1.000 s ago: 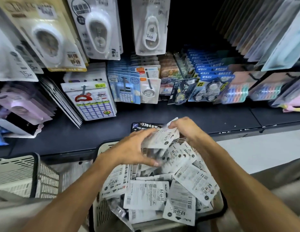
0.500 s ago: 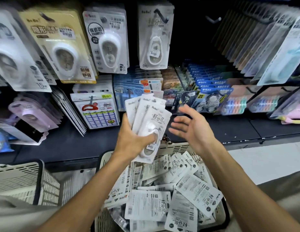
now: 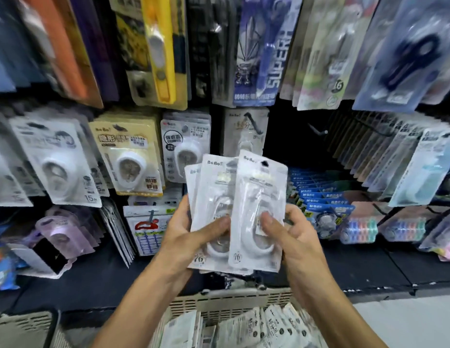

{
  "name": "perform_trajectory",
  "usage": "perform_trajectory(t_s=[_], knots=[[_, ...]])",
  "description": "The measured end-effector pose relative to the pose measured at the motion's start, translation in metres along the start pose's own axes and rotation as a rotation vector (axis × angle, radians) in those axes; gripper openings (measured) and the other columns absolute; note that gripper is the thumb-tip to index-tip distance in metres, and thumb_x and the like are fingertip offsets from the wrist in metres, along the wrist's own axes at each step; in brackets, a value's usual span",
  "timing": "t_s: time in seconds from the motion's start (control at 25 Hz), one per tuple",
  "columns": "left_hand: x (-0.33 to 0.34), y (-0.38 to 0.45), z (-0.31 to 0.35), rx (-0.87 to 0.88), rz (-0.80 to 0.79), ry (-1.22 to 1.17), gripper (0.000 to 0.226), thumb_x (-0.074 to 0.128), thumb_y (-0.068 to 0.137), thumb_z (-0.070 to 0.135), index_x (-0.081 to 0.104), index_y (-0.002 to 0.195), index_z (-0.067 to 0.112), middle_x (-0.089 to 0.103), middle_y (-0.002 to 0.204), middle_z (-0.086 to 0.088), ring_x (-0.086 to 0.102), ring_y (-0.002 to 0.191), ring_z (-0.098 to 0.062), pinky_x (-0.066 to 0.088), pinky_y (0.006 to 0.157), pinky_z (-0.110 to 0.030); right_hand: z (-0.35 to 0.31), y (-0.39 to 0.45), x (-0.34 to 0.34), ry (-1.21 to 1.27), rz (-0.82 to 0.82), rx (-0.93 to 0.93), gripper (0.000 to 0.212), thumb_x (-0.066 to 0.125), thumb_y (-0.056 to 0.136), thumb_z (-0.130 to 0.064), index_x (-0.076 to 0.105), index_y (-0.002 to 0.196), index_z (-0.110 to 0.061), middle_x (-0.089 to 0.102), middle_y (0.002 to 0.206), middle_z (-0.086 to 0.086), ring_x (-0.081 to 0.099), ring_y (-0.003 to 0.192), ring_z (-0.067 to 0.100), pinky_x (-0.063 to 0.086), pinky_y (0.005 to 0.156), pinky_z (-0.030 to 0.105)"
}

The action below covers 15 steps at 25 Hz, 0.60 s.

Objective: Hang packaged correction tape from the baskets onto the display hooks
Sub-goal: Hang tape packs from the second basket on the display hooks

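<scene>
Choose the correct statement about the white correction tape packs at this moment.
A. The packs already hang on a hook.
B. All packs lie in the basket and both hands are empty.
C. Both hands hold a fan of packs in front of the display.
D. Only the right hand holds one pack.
C: the left hand and the right hand both grip the fanned correction tape packs, raised above the basket.

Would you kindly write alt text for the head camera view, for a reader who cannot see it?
Two hands, left hand and right hand, hold a fanned stack of correction tape packs before a wall of hanging stationery, above a basket of more packs.
</scene>
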State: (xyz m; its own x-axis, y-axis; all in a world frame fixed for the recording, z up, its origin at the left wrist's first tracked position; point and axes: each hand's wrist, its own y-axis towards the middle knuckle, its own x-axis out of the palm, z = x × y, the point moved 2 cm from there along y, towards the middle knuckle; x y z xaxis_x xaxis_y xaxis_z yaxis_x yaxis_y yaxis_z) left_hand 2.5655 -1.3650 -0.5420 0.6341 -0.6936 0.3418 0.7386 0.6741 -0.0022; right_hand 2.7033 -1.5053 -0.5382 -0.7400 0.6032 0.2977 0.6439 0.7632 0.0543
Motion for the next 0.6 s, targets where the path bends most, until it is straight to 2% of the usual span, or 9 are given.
perform_trajectory(t_s=[0.12,0.28,0.4,0.48,0.52,0.56,0.6], knots=[[-0.004,-0.003,0.024,0.147,0.069,0.004,0.065,0.092,0.049,0.025,0.072,0.108,0.041,0.076,0.117,-0.004,0.075,0.103,-0.027,0.064,0.077,-0.037,-0.032,0.015,0.005,-0.063,0.087,-0.167,0.043,0.086,0.074,-0.033,0.068,0.113,-0.029,0.076,0.110,0.009,0.075,0.097,0.030,0.062,0.075,0.036],[-0.016,-0.004,0.057,0.358,0.164,0.108,0.064,0.089,0.050,0.032,0.070,0.109,0.045,0.077,0.113,0.004,0.076,0.100,-0.017,0.060,0.072,-0.023,-0.060,0.033,0.014,-0.229,0.096,-0.243,0.036,0.078,0.085,-0.028,0.065,0.117,-0.040,0.078,0.105,-0.004,0.076,0.094,0.019,0.062,0.075,0.037],[-0.026,-0.004,0.072,0.447,0.220,0.087,0.070,0.088,0.053,0.034,0.067,0.119,0.040,0.076,0.117,0.005,0.075,0.103,-0.016,0.060,0.073,-0.024,-0.059,0.029,0.011,-0.334,0.232,-0.259,0.037,0.079,0.082,-0.044,0.054,0.109,-0.046,0.078,0.098,-0.008,0.076,0.084,0.016,0.059,0.063,0.036],[-0.028,-0.003,0.075,0.461,0.236,0.083,0.069,0.089,0.053,0.034,0.067,0.119,0.040,0.076,0.117,0.005,0.075,0.102,-0.015,0.060,0.072,-0.023,-0.052,0.023,0.006,-0.442,0.339,-0.274,0.038,0.076,0.074,-0.061,0.054,0.097,-0.040,0.076,0.094,-0.007,0.072,0.083,0.018,0.056,0.063,0.041],[-0.027,-0.002,0.075,0.462,0.241,0.090,0.068,0.090,0.053,0.033,0.067,0.117,0.041,0.077,0.115,0.005,0.075,0.101,-0.015,0.060,0.071,-0.022,-0.048,0.026,0.005,-0.485,0.351,-0.281,0.038,0.074,0.075,-0.062,0.056,0.093,-0.034,0.074,0.093,-0.005,0.070,0.084,0.020,0.053,0.066,0.042],[-0.026,-0.001,0.074,0.458,0.244,0.100,0.067,0.091,0.053,0.031,0.068,0.115,0.040,0.077,0.114,0.005,0.075,0.100,-0.015,0.059,0.071,-0.022,-0.047,0.032,0.005,-0.499,0.337,-0.270,0.032,0.074,0.079,-0.057,0.058,0.090,-0.031,0.072,0.093,-0.004,0.068,0.086,0.022,0.053,0.068,0.039],[-0.022,0.001,0.072,0.449,0.242,0.111,0.067,0.092,0.053,0.029,0.068,0.115,0.039,0.077,0.113,0.004,0.076,0.099,-0.016,0.059,0.071,-0.022,-0.046,0.044,0.005,-0.494,0.309,-0.251,0.021,0.074,0.085,-0.049,0.061,0.088,-0.032,0.071,0.097,-0.004,0.066,0.089,0.021,0.053,0.068,0.031]])
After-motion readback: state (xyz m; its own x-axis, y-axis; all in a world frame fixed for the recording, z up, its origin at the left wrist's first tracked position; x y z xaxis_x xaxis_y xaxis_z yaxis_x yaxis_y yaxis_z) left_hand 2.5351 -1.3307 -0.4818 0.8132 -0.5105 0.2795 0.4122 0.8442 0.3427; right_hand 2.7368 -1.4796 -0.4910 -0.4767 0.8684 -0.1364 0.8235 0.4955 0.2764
